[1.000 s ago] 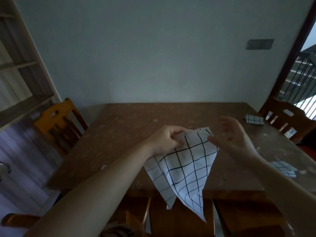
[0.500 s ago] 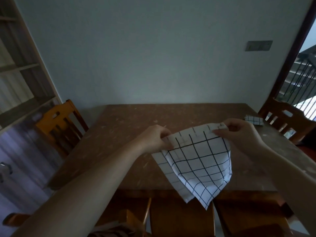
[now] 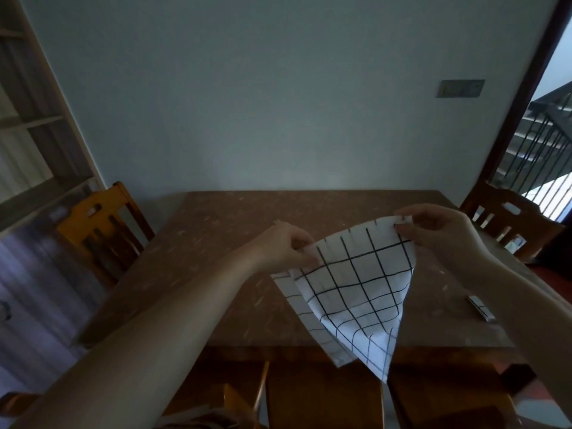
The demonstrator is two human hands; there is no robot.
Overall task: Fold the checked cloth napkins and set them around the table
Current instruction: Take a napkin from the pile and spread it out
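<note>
Left hand (image 3: 286, 246) pinching left top corner of napkin (image 3: 356, 292); right hand (image 3: 439, 230) pinching right top corner. Top edge stretched taut between both hands, above table (image 3: 216, 243). Lower layers hanging in a point below the hands, past near table edge. Second folded napkin (image 3: 481, 308) flat on table, below right wrist, partly hidden. Chair (image 3: 102, 230) well left of left hand; another chair (image 3: 507, 221) just right of right hand.

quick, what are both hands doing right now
Left hand: pinching the left top corner of the white black-checked cloth napkin.
Right hand: pinching the same napkin's right top corner.
</note>
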